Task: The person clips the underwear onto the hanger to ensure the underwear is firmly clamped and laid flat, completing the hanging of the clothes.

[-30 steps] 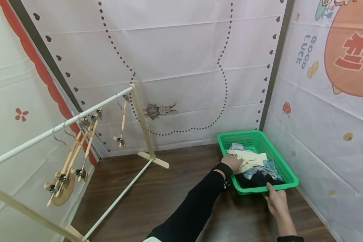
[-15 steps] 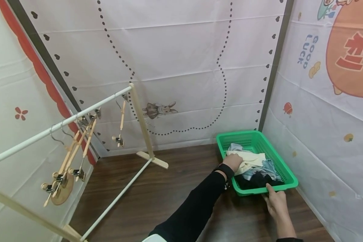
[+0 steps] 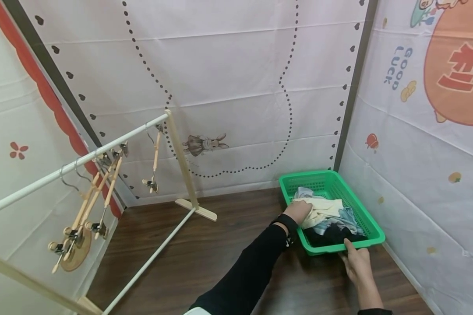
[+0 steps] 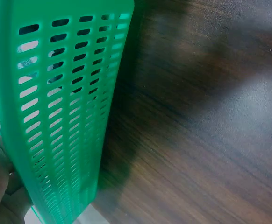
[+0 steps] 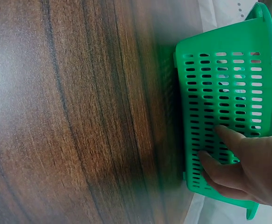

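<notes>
green plastic basket (image 3: 354,199), heaped with clothes (image 3: 326,213), low by the floor (image 3: 220,245). right hand (image 3: 358,261) pinches its near rim, fingers (image 5: 220,171) parted on the outside; left hand (image 3: 298,212) at the left rim, finger state unclear. even, opposed pressure should steady it.

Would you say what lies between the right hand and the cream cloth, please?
Between the right hand, holding the green basket, and the cream cloth, the head view shows dark cloth, then light-blue cloth.

Clothes rack (image 3: 135,133), pale wood and white bars | dark wood-grain floor (image 3: 205,253) beneath it | dotted white sheet (image 3: 228,87) behind | red-edged sheet (image 3: 12,100) left | lettered sheet (image 3: 410,166) far right
</notes>
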A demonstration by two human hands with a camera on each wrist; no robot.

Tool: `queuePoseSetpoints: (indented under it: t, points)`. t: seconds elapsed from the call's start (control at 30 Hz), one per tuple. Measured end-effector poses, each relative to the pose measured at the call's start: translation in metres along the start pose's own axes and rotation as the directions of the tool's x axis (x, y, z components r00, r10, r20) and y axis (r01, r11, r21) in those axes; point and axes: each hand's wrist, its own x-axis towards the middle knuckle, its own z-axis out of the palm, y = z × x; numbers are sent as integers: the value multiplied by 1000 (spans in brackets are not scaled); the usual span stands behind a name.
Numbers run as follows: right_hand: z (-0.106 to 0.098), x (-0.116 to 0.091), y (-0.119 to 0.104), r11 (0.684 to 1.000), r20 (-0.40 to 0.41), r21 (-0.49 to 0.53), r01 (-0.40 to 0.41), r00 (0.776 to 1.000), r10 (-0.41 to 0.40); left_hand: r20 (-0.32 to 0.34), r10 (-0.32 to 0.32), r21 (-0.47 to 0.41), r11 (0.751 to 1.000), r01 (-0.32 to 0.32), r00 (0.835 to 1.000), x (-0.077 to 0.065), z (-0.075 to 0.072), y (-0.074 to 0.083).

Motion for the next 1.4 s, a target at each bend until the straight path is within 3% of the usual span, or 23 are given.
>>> queuePoseSetpoints:
  t: [0.2,0.3,0.5,0.6,0.7,0.8,0.93,1.0,1.07,1.23,1.4]
  points:
    - [2,2,2,1000,2,12,-9,1000,9,-55,-23,-53,998,20,998,-1,-7,-7]
    - [2,2,2,1000,8,19,-6,1000,6,-95,-57,-129,991,44,994,-1,-15,-12]
    - [2,2,-2,1000,43,-4,3,999,-3,-238,-119,-294,955,45,964,-6,-35,-25]
    - [5,3,-2,1000,42,-23,5,999,-4,-328,-175,-375,926,41,928,-13,-46,-35]
    - [8,3,2,1000,51,-15,-6,999,7,-415,-232,-464,886,14,880,-24,-57,-47]
    - [10,2,7,1000,67,-2,-23,997,23,-496,-272,-506,863,-19,825,-38,-66,-61]
    - [11,1,9,999,48,3,-33,998,33,-588,-296,-505,861,-56,753,-57,-79,-80]
    - [10,2,9,999,19,2,-33,999,33,-616,-304,-503,862,-66,726,-67,-84,-88]
    - [8,2,7,999,-6,7,-35,999,35,-628,-317,-504,861,-62,710,-78,-87,-96]
    - [1,2,3,999,-25,-2,-48,999,48,-591,-362,-529,848,-8,721,-113,-82,-114]
    - [0,2,-2,999,-6,-8,-53,999,53,-504,-427,-594,802,57,751,-152,-62,-134]
